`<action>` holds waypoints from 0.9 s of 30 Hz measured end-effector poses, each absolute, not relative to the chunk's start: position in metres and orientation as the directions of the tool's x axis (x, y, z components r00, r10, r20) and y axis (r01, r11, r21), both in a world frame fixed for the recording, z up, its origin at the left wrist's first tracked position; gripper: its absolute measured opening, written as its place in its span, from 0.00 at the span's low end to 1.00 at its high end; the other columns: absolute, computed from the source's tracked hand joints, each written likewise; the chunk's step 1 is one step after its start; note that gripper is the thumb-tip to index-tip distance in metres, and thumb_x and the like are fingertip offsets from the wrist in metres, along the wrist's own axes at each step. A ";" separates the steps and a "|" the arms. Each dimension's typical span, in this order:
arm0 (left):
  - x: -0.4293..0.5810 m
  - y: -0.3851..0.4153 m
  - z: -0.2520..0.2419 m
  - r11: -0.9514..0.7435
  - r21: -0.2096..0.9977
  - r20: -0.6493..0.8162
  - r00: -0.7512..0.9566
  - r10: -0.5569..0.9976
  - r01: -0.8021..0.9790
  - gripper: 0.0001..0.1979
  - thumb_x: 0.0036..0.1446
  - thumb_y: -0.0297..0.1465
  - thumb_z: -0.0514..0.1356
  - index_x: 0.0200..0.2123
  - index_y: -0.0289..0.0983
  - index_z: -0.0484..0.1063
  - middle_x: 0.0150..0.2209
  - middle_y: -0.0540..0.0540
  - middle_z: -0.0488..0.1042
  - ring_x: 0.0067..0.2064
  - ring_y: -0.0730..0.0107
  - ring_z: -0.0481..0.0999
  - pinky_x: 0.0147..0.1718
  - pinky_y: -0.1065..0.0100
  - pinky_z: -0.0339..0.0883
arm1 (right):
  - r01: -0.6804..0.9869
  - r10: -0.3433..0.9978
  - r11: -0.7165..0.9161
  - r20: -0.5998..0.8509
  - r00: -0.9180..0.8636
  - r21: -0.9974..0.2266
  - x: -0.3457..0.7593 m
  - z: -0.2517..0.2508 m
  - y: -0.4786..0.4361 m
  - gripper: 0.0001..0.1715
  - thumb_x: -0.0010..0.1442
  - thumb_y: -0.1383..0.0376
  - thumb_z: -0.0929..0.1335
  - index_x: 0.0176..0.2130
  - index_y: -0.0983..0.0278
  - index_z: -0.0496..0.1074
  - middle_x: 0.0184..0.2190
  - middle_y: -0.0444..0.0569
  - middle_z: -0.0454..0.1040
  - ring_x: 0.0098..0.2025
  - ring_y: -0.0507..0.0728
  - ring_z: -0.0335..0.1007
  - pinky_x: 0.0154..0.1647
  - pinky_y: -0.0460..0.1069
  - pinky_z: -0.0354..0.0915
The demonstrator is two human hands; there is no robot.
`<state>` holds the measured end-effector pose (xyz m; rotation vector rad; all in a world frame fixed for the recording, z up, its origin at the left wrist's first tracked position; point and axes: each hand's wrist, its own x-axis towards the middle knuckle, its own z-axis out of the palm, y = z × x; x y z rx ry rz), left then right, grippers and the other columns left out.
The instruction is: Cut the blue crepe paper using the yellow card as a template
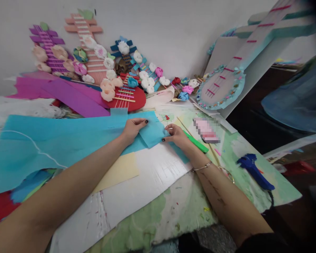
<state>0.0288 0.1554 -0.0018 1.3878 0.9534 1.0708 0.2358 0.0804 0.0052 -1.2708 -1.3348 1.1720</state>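
Between my hands is a small squarish piece of blue crepe paper [153,133], tilted above the white board. My left hand [134,129] pinches its upper left edge between thumb and fingers. At its right edge, my right hand [176,135] grips it with bent fingers and thumb. Beneath and to the left spreads a large sheet of blue crepe paper [76,135], reaching the table's left side. The white board [158,172] lies under my hands, with a pale yellow paper sheet [118,170] on it.
A blue glue gun [255,172] lies at the right, its cord hanging off the table edge. Near my right hand are a green cutter [197,142] and a pink phone-shaped item [206,130]. Several flower-decorated paper guitars [126,96] line the wall. A larger guitar [223,84] leans at right.
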 end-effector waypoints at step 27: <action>0.029 0.152 0.003 -0.140 0.988 0.150 0.236 0.960 -0.059 0.09 0.62 0.33 0.62 0.40 0.32 0.74 0.38 0.47 0.76 0.38 0.68 0.77 0.42 0.61 0.73 | -0.051 1.000 0.003 0.003 -0.001 -0.999 0.232 0.014 0.075 0.32 0.32 0.69 0.77 0.37 0.59 0.63 0.24 0.34 0.71 0.25 0.49 0.69 0.30 0.46 0.66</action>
